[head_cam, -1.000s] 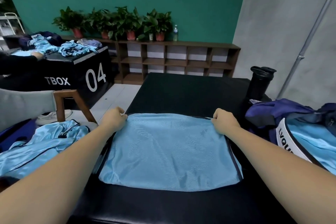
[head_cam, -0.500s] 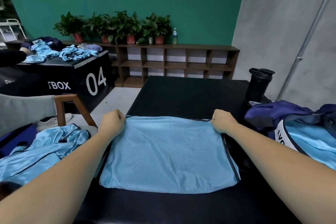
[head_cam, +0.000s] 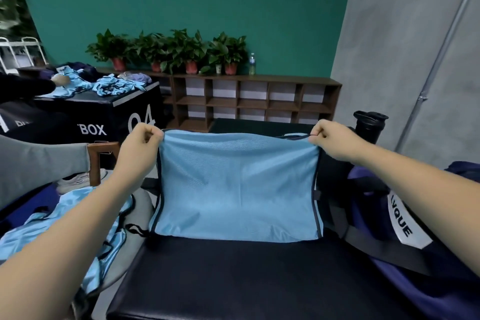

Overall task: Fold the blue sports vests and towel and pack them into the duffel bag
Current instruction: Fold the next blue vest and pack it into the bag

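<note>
A light blue sports vest (head_cam: 236,187) with dark trim hangs raised over the black padded bench (head_cam: 233,275), its lower edge still touching the bench. My left hand (head_cam: 140,143) pinches its top left corner and my right hand (head_cam: 330,140) pinches its top right corner. The navy duffel bag (head_cam: 405,241) with a white logo patch lies on the right end of the bench. More shiny blue vests (head_cam: 78,231) lie in a heap at lower left.
A black shaker bottle (head_cam: 370,126) stands behind my right hand. A black box marked 04 (head_cam: 104,117) at the left holds more blue garments, with another person's arm (head_cam: 28,87) over it. A wooden shelf (head_cam: 249,101) with potted plants lines the green wall.
Both hands have lifted the vest's far edge up off the bench; it was lying flat before. The camera has tilted upward.
</note>
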Available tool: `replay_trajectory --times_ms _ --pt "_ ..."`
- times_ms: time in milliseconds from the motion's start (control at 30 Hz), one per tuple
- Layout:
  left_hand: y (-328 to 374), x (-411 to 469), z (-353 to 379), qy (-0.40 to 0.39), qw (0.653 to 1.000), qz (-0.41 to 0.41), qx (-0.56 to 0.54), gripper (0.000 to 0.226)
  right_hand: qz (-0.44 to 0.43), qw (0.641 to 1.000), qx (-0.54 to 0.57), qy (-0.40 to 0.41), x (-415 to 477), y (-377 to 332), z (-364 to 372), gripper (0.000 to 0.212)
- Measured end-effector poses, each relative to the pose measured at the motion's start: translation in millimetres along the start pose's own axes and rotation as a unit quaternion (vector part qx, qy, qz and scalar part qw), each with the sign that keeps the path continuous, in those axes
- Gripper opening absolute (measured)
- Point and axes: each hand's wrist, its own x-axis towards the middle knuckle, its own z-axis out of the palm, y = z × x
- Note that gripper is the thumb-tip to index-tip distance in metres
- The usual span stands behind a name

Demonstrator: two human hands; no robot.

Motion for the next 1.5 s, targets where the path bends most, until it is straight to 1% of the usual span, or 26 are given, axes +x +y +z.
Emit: replay_trajectory --times_ms 100,200,300,367,433,500,567,633,700,767,867,967,1033,1100,1200,1300,1367,1500 --pt "17 -4 -15 0.012 0.999 0.025 -0.037 0.012 -0.049 0.998 -0.028 0.000 -2 -11 -25 0.012" --pt "36 -12 -30 0.007 0.996 0.035 -0.078 0.010 -0.086 0.995 -0.049 0.010 -2 -18 -44 0.013" --pt "53 -20 -42 0.003 0.994 0.035 -0.100 0.011 -0.112 0.992 -0.061 -0.003 2 -24 -57 0.020" --pt "61 -25 -48 0.001 0.994 0.037 -0.103 0.013 -0.116 0.988 -0.098 -0.023 7 -28 -64 0.023" --pt "66 -29 -52 -0.007 0.994 0.032 -0.106 0.011 -0.111 0.983 -0.140 -0.031 14 -32 -67 0.013" --pt "70 -33 -55 -0.025 0.995 0.030 -0.095 0.012 -0.097 0.983 -0.152 -0.031 19 -37 -68 0.010" --pt "72 -35 -57 -0.039 0.996 0.034 -0.076 0.015 -0.076 0.987 -0.142 -0.026 25 -42 -67 0.011" --pt "73 -36 -61 -0.035 0.997 0.036 -0.060 0.015 -0.060 0.990 -0.126 -0.018 32 -49 -65 0.011" --pt "74 -36 -65 -0.015 0.998 0.041 -0.053 0.014 -0.051 0.994 -0.099 -0.005 44 -57 -61 0.013" --pt "77 -36 -69 0.024 0.997 0.050 -0.050 0.013 -0.043 0.998 -0.048 0.020 55 -71 -56 0.014" --pt "88 -42 -77 0.073 0.993 0.088 -0.041 0.014 -0.037 0.996 0.031 0.072 74 -94 -51 0.012" --pt "98 -54 -81 0.071 0.987 0.139 -0.036 0.013 -0.028 0.990 0.076 0.114 84 -102 -42 0.012" --pt "100 -63 -78 0.027 0.988 0.152 -0.030 0.012 -0.020 0.988 0.098 0.120 84 -92 -31 0.012" --pt "100 -76 -68 -0.038 0.987 0.157 -0.018 0.013 0.006 0.988 0.121 0.101 78 -72 -18 0.014" --pt "99 -101 -45 -0.118 0.973 0.194 0.031 0.016 0.072 0.986 0.144 0.038 66 -30 1 0.021" --pt "93 -124 -19 -0.216 0.954 0.196 0.065 0.017 0.150 0.976 0.156 -0.024 52 8 14 0.027" --pt "89 -139 -1 -0.273 0.939 0.193 0.074 0.016 0.184 0.973 0.132 -0.050 40 27 20 0.029" --pt "82 -168 31 -0.361 0.907 0.203 0.074 0.010 0.182 0.980 0.045 -0.063 21 52 28 0.035"
